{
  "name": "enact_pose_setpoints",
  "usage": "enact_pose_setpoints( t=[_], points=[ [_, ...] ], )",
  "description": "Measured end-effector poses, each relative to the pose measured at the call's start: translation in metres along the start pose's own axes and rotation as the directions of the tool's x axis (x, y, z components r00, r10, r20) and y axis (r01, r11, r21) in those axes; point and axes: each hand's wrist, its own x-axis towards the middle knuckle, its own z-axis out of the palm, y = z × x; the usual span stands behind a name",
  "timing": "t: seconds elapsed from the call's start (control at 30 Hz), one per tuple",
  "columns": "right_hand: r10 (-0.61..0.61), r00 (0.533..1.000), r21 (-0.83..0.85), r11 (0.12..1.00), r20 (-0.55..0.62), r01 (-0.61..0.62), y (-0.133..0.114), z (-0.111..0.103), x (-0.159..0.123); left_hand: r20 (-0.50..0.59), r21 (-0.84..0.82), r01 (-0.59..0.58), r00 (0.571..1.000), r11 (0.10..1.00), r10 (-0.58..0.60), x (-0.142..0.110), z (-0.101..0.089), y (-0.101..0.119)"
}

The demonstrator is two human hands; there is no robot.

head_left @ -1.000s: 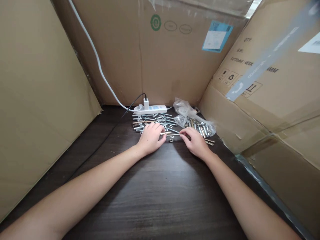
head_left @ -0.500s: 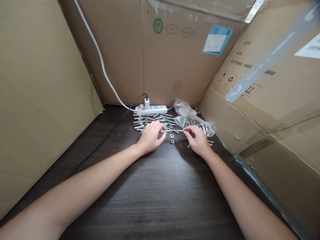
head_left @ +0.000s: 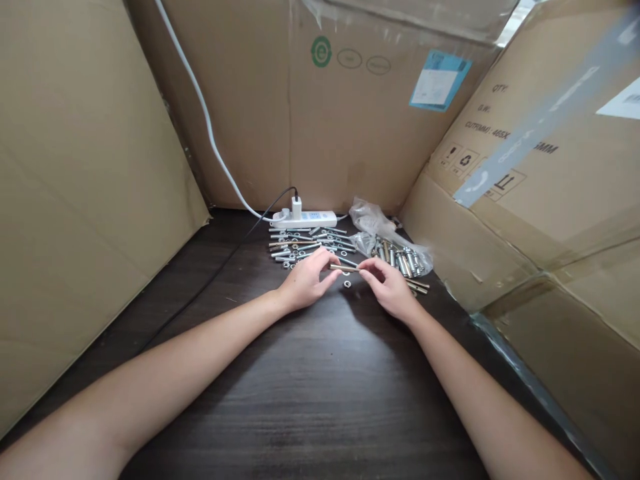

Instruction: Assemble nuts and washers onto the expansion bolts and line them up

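Observation:
My left hand (head_left: pixel 311 280) pinches one end of a brass-coloured metal sleeve (head_left: pixel 344 268) between thumb and fingers. At its other end, the fingertips of my right hand (head_left: pixel 391 291) close on the thin bolt, which is now mostly hidden in the sleeve and fingers. Both hands are held just above the table. Below the sleeve lie a nut (head_left: pixel 347 285) and a partly covered washer. Behind my left hand, several long bolts (head_left: pixel 293 238) lie in rows among loose washers and nuts.
A white power strip (head_left: pixel 325 219) with a plugged-in charger stands behind the bolts. A clear plastic bag (head_left: pixel 367 217) and a pile of assembled bolts (head_left: pixel 405 260) lie at the right. Several brass-coloured sleeves (head_left: pixel 419 287) are beside my right hand. Cardboard boxes (head_left: pixel 350 140) surround the dark table.
My right hand has moved left toward my left hand. The silver length of bolt that showed between them has slid into the sleeve, and the sleeve sits slightly lower.

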Motion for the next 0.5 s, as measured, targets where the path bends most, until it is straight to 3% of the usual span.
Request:
enact_pose_setpoints(
  t=[0.3,0.5],
  points=[
    [0.104,0.992,0.152,0.982,0.072,-0.114,-0.022,0.012,-0.006,0.058,-0.048,0.020,0.998,0.999,-0.017,-0.004,0.002,0.004],
    [0.033,0.997,-0.003,0.999,0.067,-0.032,-0.025,0.017,-0.010,0.139,-0.045,0.075,0.988,0.996,-0.068,-0.003,0.002,0.007]
  ],
)
